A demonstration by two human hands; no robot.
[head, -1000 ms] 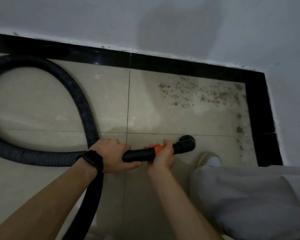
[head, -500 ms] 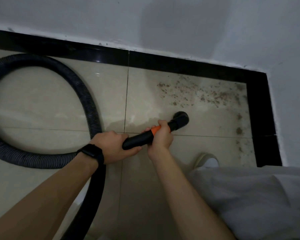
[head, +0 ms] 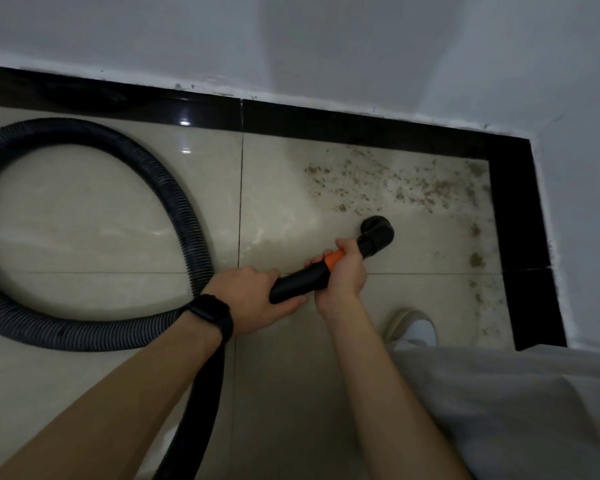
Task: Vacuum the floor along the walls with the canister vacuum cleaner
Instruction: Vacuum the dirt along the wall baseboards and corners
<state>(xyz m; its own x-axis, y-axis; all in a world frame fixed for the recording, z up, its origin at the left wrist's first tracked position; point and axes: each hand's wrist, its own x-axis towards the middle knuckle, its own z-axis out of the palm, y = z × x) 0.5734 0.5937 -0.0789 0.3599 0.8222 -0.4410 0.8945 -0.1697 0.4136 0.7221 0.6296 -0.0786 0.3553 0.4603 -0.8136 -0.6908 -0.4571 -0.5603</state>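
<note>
A black vacuum nozzle (head: 377,233) with an orange ring sits on the beige tile floor (head: 284,202), at the near edge of a patch of brown dirt (head: 388,188). My right hand (head: 343,275) grips the nozzle tube at the orange ring. My left hand (head: 253,299), with a black watch on the wrist, holds the rear end of the tube where the ribbed black hose (head: 174,199) joins. The hose loops wide to the left and runs back down under my left arm. The canister is out of view.
White walls meet in a corner at the upper right, with a black skirting (head: 361,128) along the floor edge. More dirt lies along the right skirting (head: 477,259). My grey trouser leg (head: 516,410) and pale shoe (head: 413,329) stand at the lower right.
Both hands pushed the nozzle forward across the tile joint, away from my shoe, until it reached the near edge of the dirt patch. The hose loop shifted slightly with it.
</note>
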